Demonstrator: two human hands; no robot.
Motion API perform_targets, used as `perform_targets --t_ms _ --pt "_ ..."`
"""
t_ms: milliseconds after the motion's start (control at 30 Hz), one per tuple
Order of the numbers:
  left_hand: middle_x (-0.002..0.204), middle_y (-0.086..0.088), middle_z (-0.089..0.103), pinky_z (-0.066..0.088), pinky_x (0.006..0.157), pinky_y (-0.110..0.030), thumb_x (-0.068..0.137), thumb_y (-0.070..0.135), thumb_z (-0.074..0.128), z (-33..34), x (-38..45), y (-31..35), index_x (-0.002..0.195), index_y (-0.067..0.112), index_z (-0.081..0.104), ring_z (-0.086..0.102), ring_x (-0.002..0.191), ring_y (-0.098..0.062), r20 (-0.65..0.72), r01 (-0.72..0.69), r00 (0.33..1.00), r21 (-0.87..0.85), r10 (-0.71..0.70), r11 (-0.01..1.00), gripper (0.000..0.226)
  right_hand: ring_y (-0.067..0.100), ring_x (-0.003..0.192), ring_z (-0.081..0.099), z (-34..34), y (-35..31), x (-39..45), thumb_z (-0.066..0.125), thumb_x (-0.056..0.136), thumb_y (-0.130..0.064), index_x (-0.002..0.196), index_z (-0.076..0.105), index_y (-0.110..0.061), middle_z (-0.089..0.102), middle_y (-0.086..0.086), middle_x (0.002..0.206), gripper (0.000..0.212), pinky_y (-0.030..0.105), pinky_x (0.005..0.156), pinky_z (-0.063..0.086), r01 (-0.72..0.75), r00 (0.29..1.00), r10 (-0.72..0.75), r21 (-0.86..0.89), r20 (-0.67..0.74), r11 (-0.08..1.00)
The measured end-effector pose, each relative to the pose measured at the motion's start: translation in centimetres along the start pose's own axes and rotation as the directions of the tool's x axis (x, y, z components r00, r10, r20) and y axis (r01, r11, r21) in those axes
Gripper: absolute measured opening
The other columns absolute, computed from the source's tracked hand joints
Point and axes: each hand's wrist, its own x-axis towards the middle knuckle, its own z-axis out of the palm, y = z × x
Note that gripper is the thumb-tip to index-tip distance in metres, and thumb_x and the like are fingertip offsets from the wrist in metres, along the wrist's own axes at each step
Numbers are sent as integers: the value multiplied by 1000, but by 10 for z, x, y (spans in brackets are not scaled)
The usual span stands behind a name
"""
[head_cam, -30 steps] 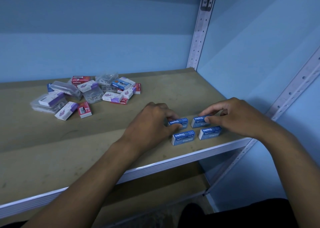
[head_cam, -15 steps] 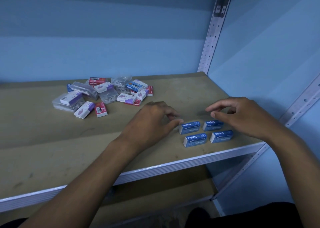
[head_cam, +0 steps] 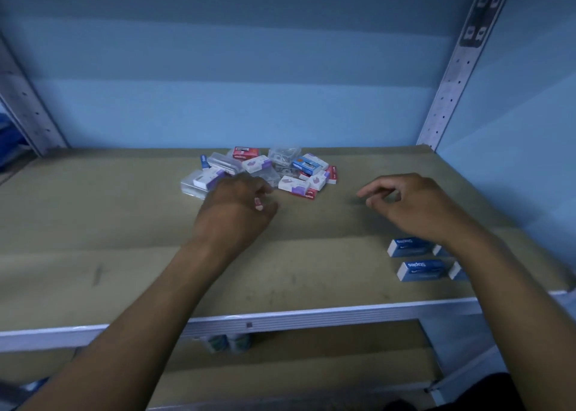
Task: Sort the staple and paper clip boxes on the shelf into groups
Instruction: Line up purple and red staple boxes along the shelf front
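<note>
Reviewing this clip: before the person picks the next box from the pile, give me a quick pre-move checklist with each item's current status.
1. Blue staples boxes grouped near the shelf's front right: ok, though the right arm hides part of the group.
2. Right hand free: ok, fingers loosely curled, holding nothing.
3. Left hand free: cannot tell; something small and red-white shows at its fingers.
4. Mixed pile within reach: ok, the left hand is at its edge.
5. Bare shelf board available for a new group: ok.

Blue wall (head_cam: 249,67) behind, perforated metal upright (head_cam: 452,77) at right.
</note>
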Motion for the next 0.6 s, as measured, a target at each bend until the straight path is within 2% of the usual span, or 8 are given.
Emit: perform_targets --t_ms 133,200,267,333,433,533,600 --pt "105 -2 66 49 83 -39 82 36 64 -12 0 -24 98 26 70 59 97 -29 -23 90 996 74 -88 993 20 -6 79 60 21 -23 17 64 91 -30 100 74 -41 70 -14 93 17 7 56 37 -14 999 13 21 49 1000" --pt "111 -2 64 50 83 -38 82 42 66 -14 0 -32 103 28 68 59 100 -30 -17 118 993 96 -117 988 25 -2 74 60 31 -34 22 64 91 -30 102 72 -41 70 -12 92 18 13 56 36 -9 996 8 7 90 1000" --pt "113 -1 63 49 80 -33 81 48 68 -18 0 -37 103 31 67 59 100 -29 3 144 989 105 -145 984 28 -2 63 56 43 -43 27 64 92 -28 104 71 -41 70 -11 89 19 12 52 35 12 993 -11 -9 114 1000" --pt "115 -1 63 48 81 -33 80 50 69 -22 0 -41 106 31 68 59 103 -29 4 158 987 102 -159 982 32 -2 63 54 53 -50 33 63 92 -26 109 69 -40 70 -10 87 24 9 51 34 30 993 -28 -12 115 999" --pt "119 -4 62 50 86 -35 84 47 66 -29 -1 -44 111 26 68 58 106 -30 2 167 986 118 -168 979 34 1 76 59 65 -56 41 62 91 -25 119 66 -39 69 -11 85 32 13 60 37 30 995 -31 13 92 999" --pt "120 -4 63 50 89 -37 85 45 66 -33 -2 -47 111 26 67 58 107 -28 5 176 984 129 -178 976 33 13 91 61 75 -61 48 62 89 -23 119 65 -38 69 -9 84 34 22 67 39 24 998 -25 22 50 999" --pt "118 -3 64 50 88 -37 85 48 64 -35 -3 -48 109 27 68 59 105 -28 6 175 984 123 -177 977 33 11 89 59 81 -64 52 65 87 -21 120 65 -34 68 -7 83 35 22 69 38 49 999 -50 28 12 998"
